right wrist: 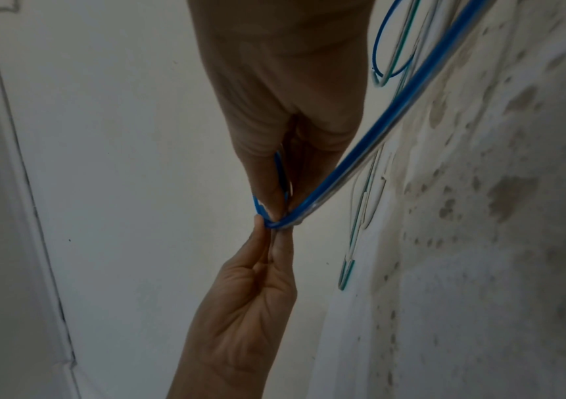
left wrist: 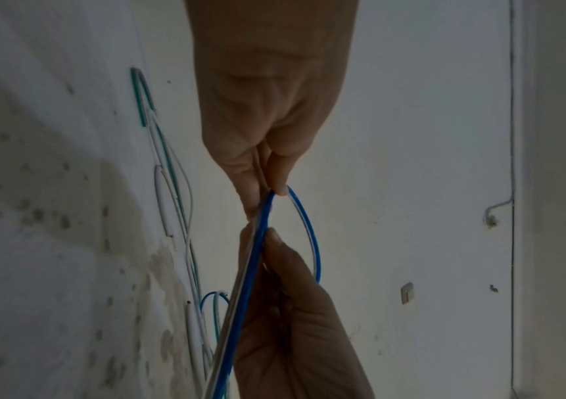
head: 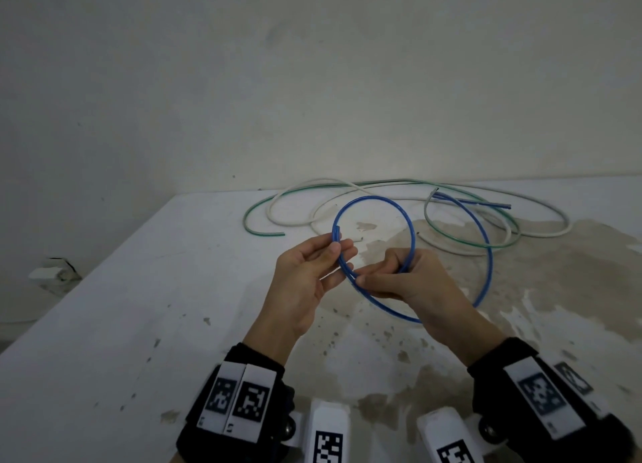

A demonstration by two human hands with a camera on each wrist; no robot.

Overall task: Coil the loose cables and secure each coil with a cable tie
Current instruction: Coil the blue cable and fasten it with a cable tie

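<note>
A blue cable (head: 413,235) is bent into a round loop held above the white table (head: 139,288). My left hand (head: 312,271) pinches the loop's left side, near the cable's free end, between thumb and fingers. My right hand (head: 399,278) pinches the loop's lower part, where two strands overlap. Beyond the right hand the blue cable runs out in a wider arc (head: 490,264) to the far right. In the left wrist view the blue strands (left wrist: 250,270) pass between both hands. In the right wrist view the blue cable (right wrist: 360,148) stretches away from the pinch.
A green cable (head: 264,202) and a white cable (head: 291,191) lie in loose loops at the far side of the table, near the wall. A grey cable (head: 542,215) lies at the far right. The tabletop is stained brown at the right (head: 556,271).
</note>
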